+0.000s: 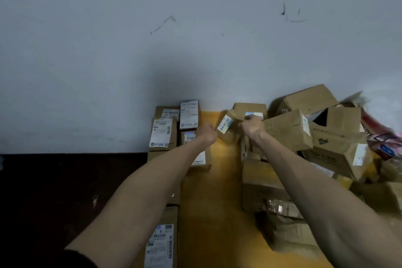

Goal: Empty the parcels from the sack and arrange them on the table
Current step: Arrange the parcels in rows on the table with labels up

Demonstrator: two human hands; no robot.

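Head view, small parcel: tilted at centre frame, just above the yellow table, between your two hands; its barcode label faces you.
Head view, right hand: fingers curled, pressed against the small parcel's right end; you appear to grip it there.
Head view, left hand: just left of the small parcel, fingers seemingly curled but blurred; I cannot tell whether it touches or holds anything.
Head view, row: labelled boxes lie flat, label up, down the table's left edge from mid-frame to the bottom.
Head view, heap: brown cartons are piled loosely at right, some tilted, one with a flap open.
Head view, wrap: red-pink and blurred at the right edge; I cannot tell if it is the sack.
Handling: the small parcel looks light and stiff, with taped, slick faces; cardboard corners dent easily.
Where to hold: pinch it across the short sides, fingers off the label, so you can lay it label up.
Risk: the leaning carton beside your right wrist may slide if nudged.
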